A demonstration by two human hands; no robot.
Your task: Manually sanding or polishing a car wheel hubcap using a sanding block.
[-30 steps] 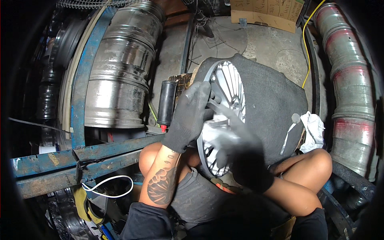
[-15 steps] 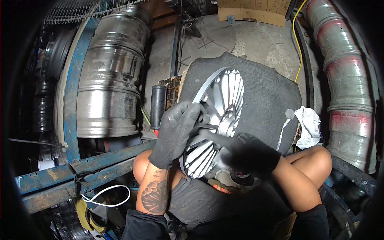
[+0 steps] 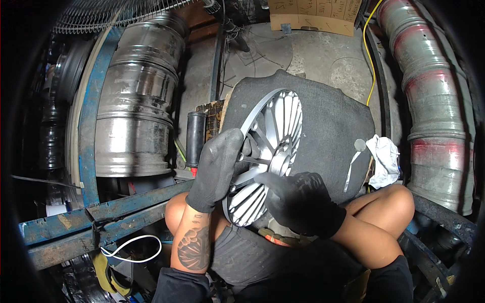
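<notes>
A silver alloy wheel face (image 3: 280, 164) with grooved, fan-like panels and open spokes stands tilted on edge above my lap. My left hand (image 3: 217, 164), in a black knit glove, is closed round its left rim, with the fingers partly hidden behind it. My right hand (image 3: 300, 202), also in a black glove, is at the lower right of the hub. One finger reaches to a spoke beside the hub while the others are curled. Whether those curled fingers hold something small, I cannot make out. Beneath the wheel lies a dark grey cloth mat (image 3: 333, 131).
Stacked silver wheel barrels (image 3: 134, 106) lie to the left, and a red-marked stack (image 3: 437, 116) to the right. A blue metal frame (image 3: 126, 207) crosses the lower left. Also nearby are a black cylinder (image 3: 196, 136), a white rag (image 3: 385, 160) and a yellow cable (image 3: 370, 60).
My right hand, smeared by motion before, is now sharper and has shifted slightly left and down against the wheel. The left hand keeps its grip on the rim.
</notes>
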